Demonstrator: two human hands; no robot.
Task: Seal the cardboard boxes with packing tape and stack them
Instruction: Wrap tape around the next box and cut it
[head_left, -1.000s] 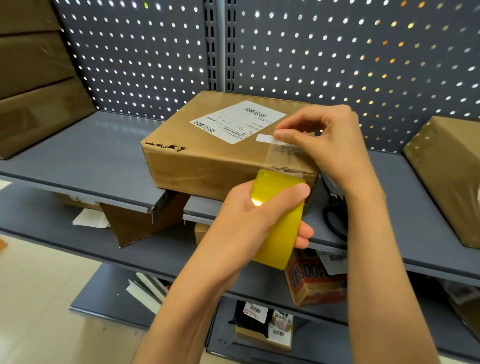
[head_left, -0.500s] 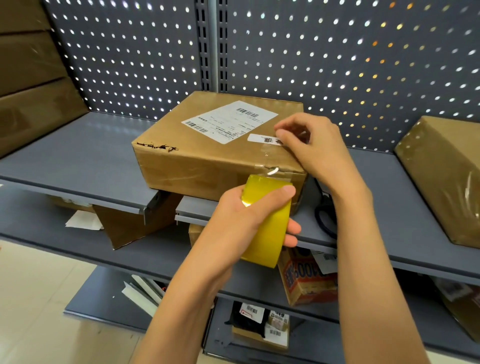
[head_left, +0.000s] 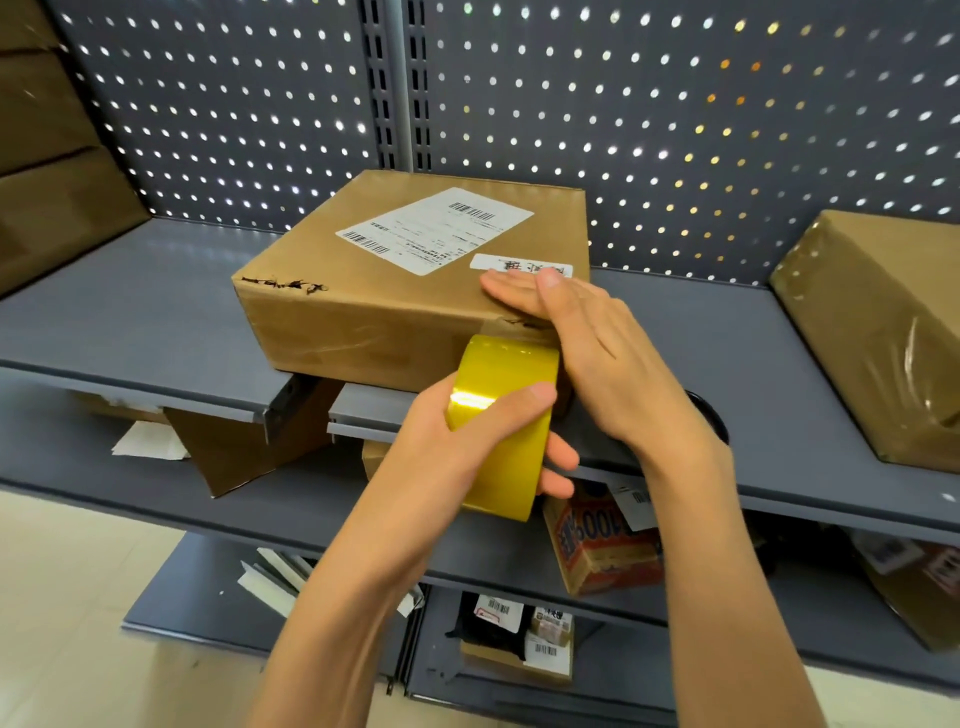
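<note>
Since a moment before, my right hand had flattened, fingers straight, pressing tape onto the box at its near right corner. Left hand gripped the tape roll just below that edge, nearest the front face.

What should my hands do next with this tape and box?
Probably draw the tape roll down the cardboard box's front face: the right hand lies flat on the top front edge, seemingly pinning the tape end, and the left hand grips the roll just below.
</note>
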